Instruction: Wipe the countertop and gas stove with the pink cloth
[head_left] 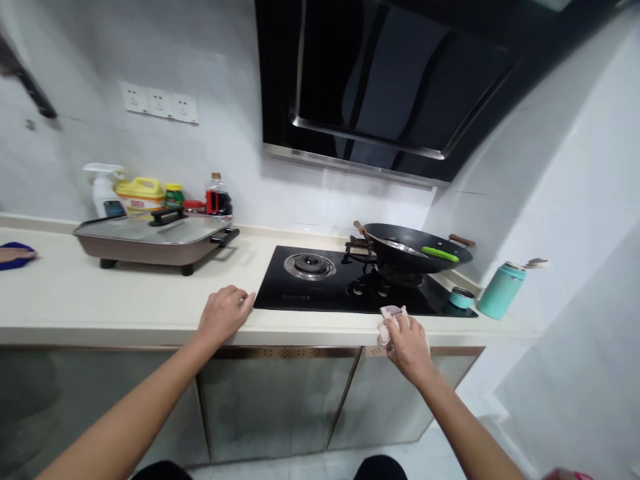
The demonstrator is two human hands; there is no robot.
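Note:
My left hand (226, 313) rests on the cream countertop (125, 293), beside the front left corner of the black glass cooktop (310, 300). It holds nothing that I can see; its thumb stands apart from loosely bent fingers. In my right hand (411, 347) is a pale, crumpled cloth (385, 333), pressed at the front edge of the counter just before the cooktop. A black wok (425, 263) with wooden handles sits over the right burner, with a bright green-handled utensil (440, 254) in it. The left burner (310, 266) is uncovered.
A lidded electric pan (140, 250) stands at left, with a spray bottle (104, 190) and a sauce bottle (217, 195) behind it. A turquoise flask (501, 291) and its cup-like lid (461, 297) stand at right. The dark range hood (360, 80) overhangs the cooktop.

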